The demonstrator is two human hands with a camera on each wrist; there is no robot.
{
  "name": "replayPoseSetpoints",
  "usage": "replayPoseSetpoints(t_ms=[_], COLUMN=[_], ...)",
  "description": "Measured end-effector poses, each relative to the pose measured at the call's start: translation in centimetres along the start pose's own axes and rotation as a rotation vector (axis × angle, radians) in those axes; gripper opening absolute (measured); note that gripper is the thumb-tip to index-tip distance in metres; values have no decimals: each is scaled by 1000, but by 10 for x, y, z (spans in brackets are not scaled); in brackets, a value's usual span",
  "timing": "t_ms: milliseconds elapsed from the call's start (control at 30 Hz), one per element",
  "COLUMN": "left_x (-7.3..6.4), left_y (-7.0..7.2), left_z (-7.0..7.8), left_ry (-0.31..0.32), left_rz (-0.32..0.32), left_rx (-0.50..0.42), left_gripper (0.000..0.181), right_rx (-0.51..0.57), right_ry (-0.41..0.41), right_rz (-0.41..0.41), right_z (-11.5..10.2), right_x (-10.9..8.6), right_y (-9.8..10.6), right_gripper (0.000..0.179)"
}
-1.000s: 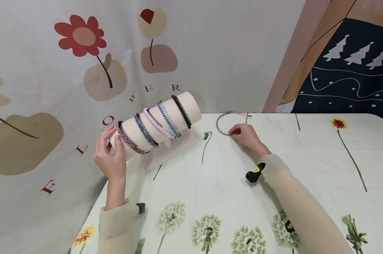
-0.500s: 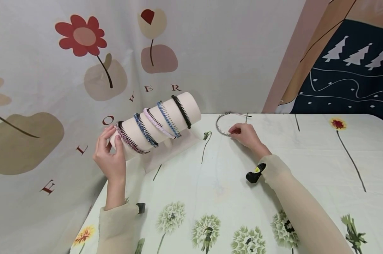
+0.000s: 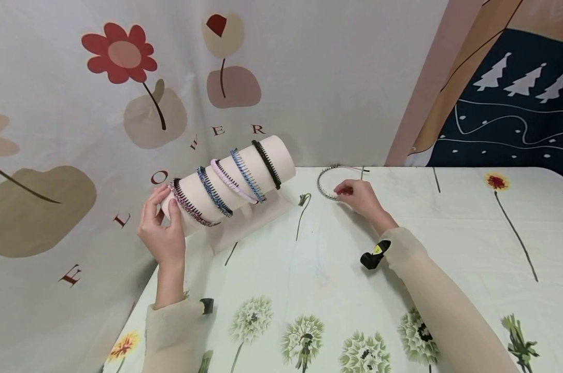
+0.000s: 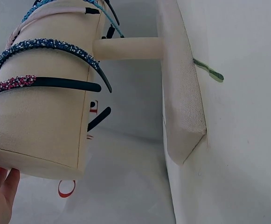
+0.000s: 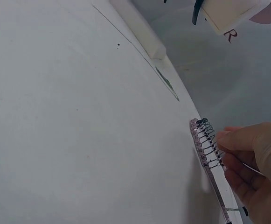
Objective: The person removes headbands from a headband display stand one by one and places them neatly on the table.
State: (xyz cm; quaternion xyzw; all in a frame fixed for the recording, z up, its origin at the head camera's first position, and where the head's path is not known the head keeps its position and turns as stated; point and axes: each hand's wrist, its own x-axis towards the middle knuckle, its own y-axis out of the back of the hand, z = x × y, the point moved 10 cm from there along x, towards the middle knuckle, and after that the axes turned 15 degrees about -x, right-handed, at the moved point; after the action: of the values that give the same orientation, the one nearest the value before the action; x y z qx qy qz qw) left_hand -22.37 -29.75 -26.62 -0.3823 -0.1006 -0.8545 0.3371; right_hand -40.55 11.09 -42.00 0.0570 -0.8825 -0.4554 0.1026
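the left hand (image 3: 162, 230) grips the padded roll (image 3: 258, 165); beside the right hand (image 3: 360, 199) is one headband (image 5: 202, 151), whether pinched i cannot tell.

I count one left hand (image 3: 162, 230) and one right hand (image 3: 362, 199), two sleeves (image 3: 174, 329) and one display stand (image 3: 280, 156). It carries five headbands: one black (image 3: 266, 164), two blue (image 3: 214, 191), one lilac (image 3: 230, 180), one pink-speckled (image 3: 191, 206). One more headband (image 5: 199, 145) is on the single table (image 3: 272, 274). Printed are four dandelions (image 3: 303, 340), six letters (image 3: 70, 275), four white trees (image 3: 494, 71).
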Motion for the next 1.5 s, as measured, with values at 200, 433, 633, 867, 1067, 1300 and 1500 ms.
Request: replayPoseSetpoints(t_ms=[200, 433, 633, 867, 1067, 1300, 1500], left_x=[0, -1, 0, 0, 0, -1, -1], left_y=[0, 0, 0, 0, 0, -1, -1], left_z=[-1, 1, 3, 0, -3, -3, -3], left_ry=[1, 1, -6, -1, 1, -2, -3], left_rz=[3, 4, 2, 4, 6, 6, 6], left_rx=[1, -2, -12, 6, 24, 18, 9], left_gripper=[22, 22, 22, 22, 22, 22, 21], right_rx=[14, 52, 91, 107, 136, 154, 183], right_ry=[8, 17, 37, 52, 73, 106, 122], right_rz=[-2, -6, -2, -2, -5, 15, 31], right_z=[-4, -9, -15, -21, -30, -42, -52], right_x=[-1, -3, -4, -4, -5, -7, -9], right_y=[0, 1, 0, -2, -2, 0, 2], right_gripper=[17, 20, 21, 22, 23, 24, 22])
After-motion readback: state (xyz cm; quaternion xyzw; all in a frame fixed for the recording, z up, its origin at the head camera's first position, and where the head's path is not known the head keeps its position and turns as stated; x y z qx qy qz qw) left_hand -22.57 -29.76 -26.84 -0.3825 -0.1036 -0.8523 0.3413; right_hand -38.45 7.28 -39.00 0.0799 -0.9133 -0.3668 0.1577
